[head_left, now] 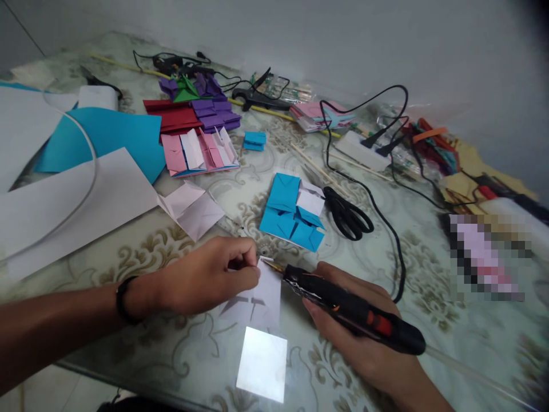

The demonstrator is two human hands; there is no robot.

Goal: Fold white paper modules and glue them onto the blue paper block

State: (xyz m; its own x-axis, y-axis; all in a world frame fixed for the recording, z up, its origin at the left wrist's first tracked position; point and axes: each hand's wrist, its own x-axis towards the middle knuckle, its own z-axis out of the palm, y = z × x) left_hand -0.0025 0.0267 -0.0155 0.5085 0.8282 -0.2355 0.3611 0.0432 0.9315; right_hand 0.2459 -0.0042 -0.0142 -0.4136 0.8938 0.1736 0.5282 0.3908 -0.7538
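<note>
In my right hand is a black hot glue gun with a red switch; a clear glue stick runs out of its back end. Its metal tip points left and meets the top edge of a folded white paper on the table, or comes very close. My left hand, with a dark band on the wrist, is closed in a pinch at that paper's upper left edge. The pinched part is mostly hidden by the fingers. Just beyond lies a blue and white folded paper piece.
Black scissors lie beside the blue piece. A black cable loops to a white power strip. Folded pink, red and purple papers sit further back. White sheets and a blue sheet cover the left side.
</note>
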